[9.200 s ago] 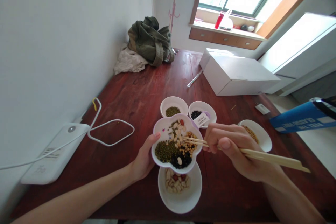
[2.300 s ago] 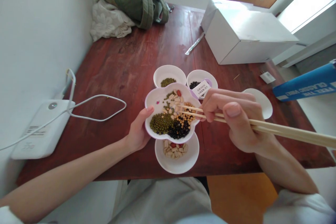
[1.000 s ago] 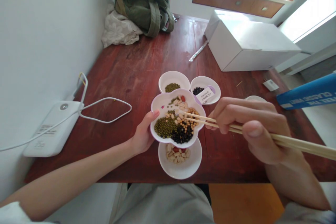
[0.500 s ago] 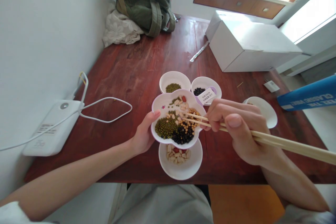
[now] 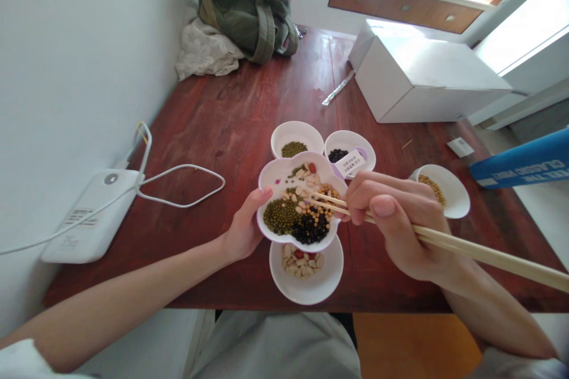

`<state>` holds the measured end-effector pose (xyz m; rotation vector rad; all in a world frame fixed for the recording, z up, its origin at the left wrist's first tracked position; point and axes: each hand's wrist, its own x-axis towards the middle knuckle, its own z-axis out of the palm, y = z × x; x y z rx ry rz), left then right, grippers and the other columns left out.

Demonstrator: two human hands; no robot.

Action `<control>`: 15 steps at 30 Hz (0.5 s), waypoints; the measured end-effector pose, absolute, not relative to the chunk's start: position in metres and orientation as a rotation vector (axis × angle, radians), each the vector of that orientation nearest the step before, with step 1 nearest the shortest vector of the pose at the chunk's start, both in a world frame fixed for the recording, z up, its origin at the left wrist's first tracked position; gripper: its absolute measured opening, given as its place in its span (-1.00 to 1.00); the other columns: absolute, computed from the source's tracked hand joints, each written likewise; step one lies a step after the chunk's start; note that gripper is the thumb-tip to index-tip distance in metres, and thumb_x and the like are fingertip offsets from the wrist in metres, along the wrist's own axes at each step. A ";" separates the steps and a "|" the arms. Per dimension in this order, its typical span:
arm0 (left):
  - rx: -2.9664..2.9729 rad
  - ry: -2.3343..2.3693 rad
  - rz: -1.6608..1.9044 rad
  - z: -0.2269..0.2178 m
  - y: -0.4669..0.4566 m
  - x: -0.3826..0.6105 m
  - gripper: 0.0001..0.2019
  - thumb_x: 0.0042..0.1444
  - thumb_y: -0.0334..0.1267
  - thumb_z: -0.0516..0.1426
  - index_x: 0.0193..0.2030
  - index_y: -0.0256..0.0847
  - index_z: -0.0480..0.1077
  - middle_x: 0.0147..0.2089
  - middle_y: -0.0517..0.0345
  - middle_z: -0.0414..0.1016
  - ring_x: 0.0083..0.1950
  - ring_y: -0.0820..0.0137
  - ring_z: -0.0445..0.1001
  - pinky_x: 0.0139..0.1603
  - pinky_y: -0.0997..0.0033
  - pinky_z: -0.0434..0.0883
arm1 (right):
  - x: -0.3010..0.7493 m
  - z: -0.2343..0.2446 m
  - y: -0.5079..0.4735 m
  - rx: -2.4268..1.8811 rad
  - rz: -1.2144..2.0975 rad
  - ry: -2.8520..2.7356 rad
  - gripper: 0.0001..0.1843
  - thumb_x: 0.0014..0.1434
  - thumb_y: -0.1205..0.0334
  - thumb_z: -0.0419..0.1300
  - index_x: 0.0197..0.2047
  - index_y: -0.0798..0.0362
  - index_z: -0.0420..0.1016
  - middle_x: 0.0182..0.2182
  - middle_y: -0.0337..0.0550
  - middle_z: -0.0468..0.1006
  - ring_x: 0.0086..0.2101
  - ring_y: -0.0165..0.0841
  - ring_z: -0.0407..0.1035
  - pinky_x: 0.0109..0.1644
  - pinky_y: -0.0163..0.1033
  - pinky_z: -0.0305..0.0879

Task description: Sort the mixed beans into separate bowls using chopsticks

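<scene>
My left hand (image 5: 246,222) grips the left edge of a flower-shaped dish (image 5: 269,176), thumb over its rim. Green beans (image 5: 281,216), black beans (image 5: 310,228), yellow soybeans (image 5: 329,194) and pale peanut halves (image 5: 306,175) lie in the dish. My right hand (image 5: 395,219) is closed around a pair of wooden chopsticks (image 5: 471,246). Their tips are among the peanuts and soybeans; whether a piece is pinched between them I cannot tell. Under the dish's near edge stands a white bowl (image 5: 306,295) of peanut halves, partly covered.
Behind the dish stand a bowl of green beans (image 5: 297,128) and one of black beans (image 5: 349,136). A soybean bowl (image 5: 457,198) is at the right. A white box (image 5: 427,71), green bag (image 5: 249,6), power bank with cable (image 5: 91,219) and blue object (image 5: 524,157) lie around.
My right hand has shifted slightly left and the chopsticks' angle has changed a little. More of the right-hand soybean bowl shows. The dish stays nearly in place.
</scene>
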<state>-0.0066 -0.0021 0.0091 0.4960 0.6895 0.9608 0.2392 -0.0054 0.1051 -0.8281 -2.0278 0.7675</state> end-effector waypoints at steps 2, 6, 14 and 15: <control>0.495 0.691 0.961 0.008 -0.002 -0.007 -0.39 0.26 0.15 0.40 0.22 -0.34 0.73 0.20 -0.26 0.84 0.48 -0.38 0.63 0.57 -0.23 0.49 | 0.238 0.104 -0.005 -0.823 0.738 -2.029 -0.48 0.75 0.05 0.03 -0.33 -0.03 0.41 -0.39 -0.15 0.51 -0.41 -0.32 0.41 -0.40 -0.18 0.16; 0.502 0.709 0.958 0.009 -0.002 -0.007 -0.40 0.23 0.19 0.40 0.16 -0.31 0.75 0.17 -0.22 0.85 0.49 -0.37 0.62 0.57 -0.26 0.48 | 0.241 0.104 -0.005 -0.804 0.705 -2.022 -0.49 0.75 0.10 0.04 -0.32 -0.02 0.45 -0.40 -0.14 0.56 -0.40 -0.32 0.47 -0.40 -0.18 0.20; 0.506 0.802 0.955 0.013 -0.002 -0.006 -0.47 0.16 0.20 0.43 -0.03 -0.26 0.79 0.08 -0.16 0.88 0.46 -0.36 0.65 0.56 -0.26 0.51 | 0.255 0.121 -0.018 -0.871 0.749 -1.959 -0.49 0.70 -0.01 0.09 -0.33 -0.03 0.50 -0.36 -0.04 0.60 -0.41 -0.20 0.47 -0.42 -0.07 0.20; 0.504 0.797 0.960 0.013 -0.002 -0.006 -0.46 0.15 0.20 0.44 -0.03 -0.28 0.79 0.07 -0.18 0.88 0.45 -0.36 0.65 0.56 -0.26 0.51 | 0.256 0.121 -0.018 -0.871 0.762 -1.976 -0.49 0.70 -0.03 0.09 -0.32 -0.03 0.49 -0.34 -0.03 0.61 -0.39 -0.19 0.48 -0.41 -0.07 0.19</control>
